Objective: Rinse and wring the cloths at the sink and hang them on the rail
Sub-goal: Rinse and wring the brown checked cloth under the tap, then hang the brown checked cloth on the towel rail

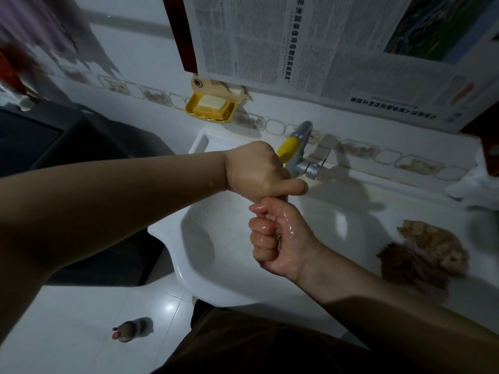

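Both my fists are stacked over the white sink (216,287). My left hand (256,168) is on top and my right hand (272,238), wet and shiny, is below it. Between them they grip a twisted cloth (282,197); only a small brownish bit of it shows between the fists. A crumpled heap of brown, tan and purplish cloths (424,255) lies on the sink's right ledge. The metal tap (302,155) with a yellow handle stands just behind my left hand. No rail is in sight.
A yellow soap dish (209,107) with a pale bar hangs on the tiled wall. Newspaper (324,49) covers the wall above. A dark appliance (54,136) stands at the left. A small bottle (132,329) lies on the white floor. White cloth (475,184) sits at the far right.
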